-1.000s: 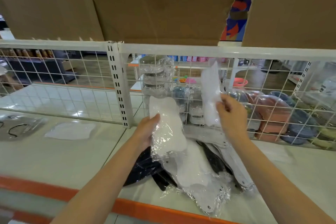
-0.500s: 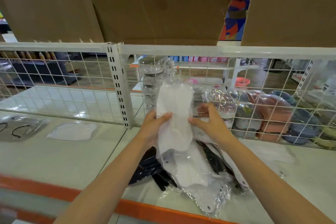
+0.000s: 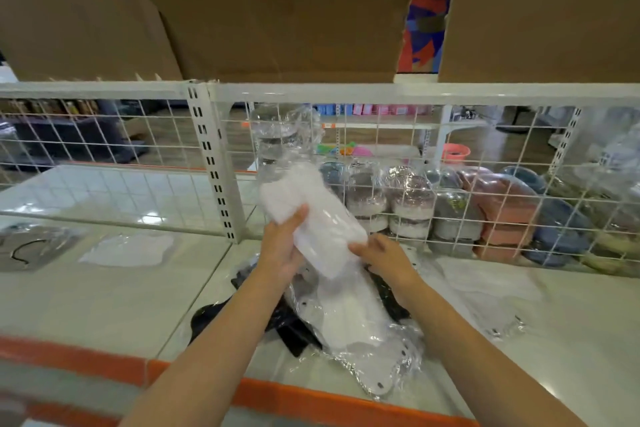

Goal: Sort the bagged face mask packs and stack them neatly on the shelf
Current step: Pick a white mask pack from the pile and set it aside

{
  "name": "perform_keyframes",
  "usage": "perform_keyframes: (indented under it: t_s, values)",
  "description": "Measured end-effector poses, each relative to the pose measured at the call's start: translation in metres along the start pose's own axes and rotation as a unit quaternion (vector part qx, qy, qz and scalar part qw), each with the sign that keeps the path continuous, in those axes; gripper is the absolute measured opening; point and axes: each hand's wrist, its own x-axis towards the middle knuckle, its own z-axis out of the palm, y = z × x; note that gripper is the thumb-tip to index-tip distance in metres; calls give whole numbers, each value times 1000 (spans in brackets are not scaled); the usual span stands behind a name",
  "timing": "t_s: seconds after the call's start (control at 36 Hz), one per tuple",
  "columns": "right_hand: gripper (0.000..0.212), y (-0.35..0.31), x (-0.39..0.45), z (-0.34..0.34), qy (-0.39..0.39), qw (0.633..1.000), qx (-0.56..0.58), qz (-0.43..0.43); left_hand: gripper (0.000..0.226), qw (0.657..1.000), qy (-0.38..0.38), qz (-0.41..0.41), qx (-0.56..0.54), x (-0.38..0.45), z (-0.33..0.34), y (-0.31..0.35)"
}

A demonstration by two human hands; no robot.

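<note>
Above the jumbled pile of bagged masks (image 3: 349,319), the left hand (image 3: 282,250) grips the white mask packs (image 3: 311,218), long axis tilted up-left, while the right hand (image 3: 382,253) apparently pinches their lower end.

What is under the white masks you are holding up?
Under the held white mask packs lies a pile of bagged white masks and black masks on the shelf. The pile's underside is hidden.

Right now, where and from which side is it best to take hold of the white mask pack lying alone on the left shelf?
Probably the near long edge of the lone white mask pack, approached from above-front: it lies flat on the shelf, so fingers should pinch the loose bag film there.
</note>
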Motion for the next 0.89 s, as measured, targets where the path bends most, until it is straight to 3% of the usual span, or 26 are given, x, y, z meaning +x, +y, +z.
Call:
perform_keyframes:
  t_s: [0.08, 0.19, 0.28, 0.39, 0.47, 0.56, 0.64, 0.78, 0.86, 0.89]
  values:
    - [20, 8, -3, -4, -44, 973, 216, 64, 58, 996, -22, -14, -87, 2, -3, 3]
    - [17, 2, -5, -1, -28, 963, 267, 33, 34, 997, -27, 6, -72, -8, -2, -5]
    - [11, 0, -1, -8, 19, 977, 209, -17, 27, 996, 39, 79, -28, -10, -13, 0]
    - [13, 11, 1, -26, 32, 994, 93, -53, 35, 966, 93, 142, 193, -16, -52, 3]
    - [22, 28, 2, -29, 46, 998, -29, -14, 50, 907, 78, 135, 391, -21, -75, -18]
    - [8, 37, 3, -24, 58, 996, -69, 19, 50, 829, 74, 131, 539, -25, -81, -38]
    - [20, 36, 5, -18, 44, 990, -131, 14, 38, 805, 78, 139, 572, -28, -76, -44]
    - [32, 17, 5, -12, 12, 979, -202, -12, 26, 798, 79, 151, 578, -26, -65, -28]
    - [6, 2, 8, -5, -22, 975, -220, -22, 37, 813, 107, 160, 549, -17, -73, -8]
    - [11, -3, 9, 0, -47, 972, -229, -22, 42, 819, 121, 153, 540, -13, -78, -1]
